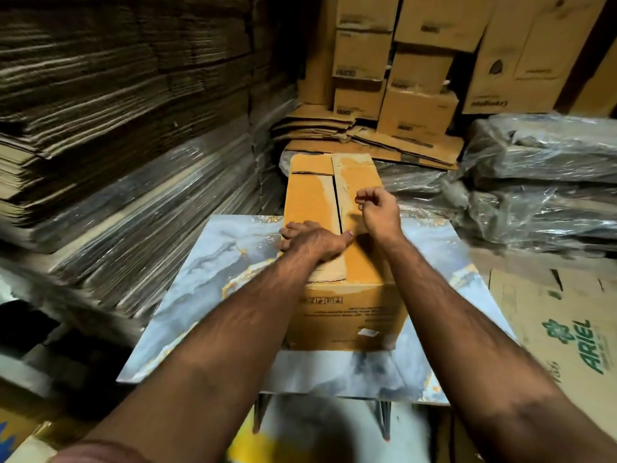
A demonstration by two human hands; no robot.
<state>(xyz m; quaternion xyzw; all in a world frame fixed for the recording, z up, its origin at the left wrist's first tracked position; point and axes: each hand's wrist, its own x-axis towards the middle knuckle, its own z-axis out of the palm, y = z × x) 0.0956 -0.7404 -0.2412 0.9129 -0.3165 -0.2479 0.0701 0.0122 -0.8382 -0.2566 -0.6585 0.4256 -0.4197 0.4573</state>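
While the cardboard box (360, 262) stands in the middle of the marbled counter (207, 279), its top flaps folded down with a slit left between them, the left hand (314, 240) is laid flat on the near part of the top, its fingers (293, 228) stretched out against the cardboard. The right hand (377, 208) is held just above the right flap, its fingers (362, 195) curled in tightly; nothing can be seen between them. Flattened cardboard (117, 128) is stacked at the left, and plastic-wrapped bundles (541, 178) are piled at the right.

box (310, 202) print: too small to read | Ariel carton (567, 329): cut by right edge
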